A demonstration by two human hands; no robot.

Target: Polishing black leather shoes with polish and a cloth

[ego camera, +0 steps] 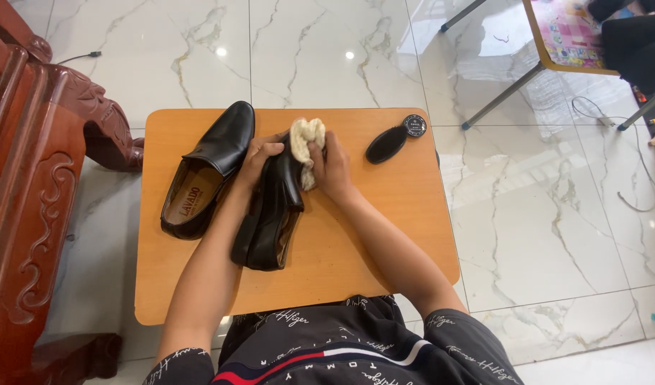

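Seated at a small orange wooden table (384, 235) on a white marbled floor (556, 214), I hold a black leather dress shoe (270, 214) tipped on its side near the table's middle, its long axis running from the heel nearest my lap up and away to the toe under my fingers. My left hand (260, 158) is closed around the shoe's upper at its far end, steadying it from the left side. My right hand (331, 167) is closed on a crumpled cream-coloured cloth (306, 146), pressing it against the shoe's toe from the right, so the leather sits directly between my two hands with both touching it. The cloth hand lies on the shoe's right flank; the heel end, towards me, is untouched by either hand. The matching second black leather shoe (210, 167) rests upright on its sole just to the left, apart from my left forearm, toe pointing away. To the right, well clear of my right hand, a dark oval brush (386, 145) lies beside a small round black tin (414, 125) with its lid on. A carved dark red wooden chair (35, 178) stands at the left edge.
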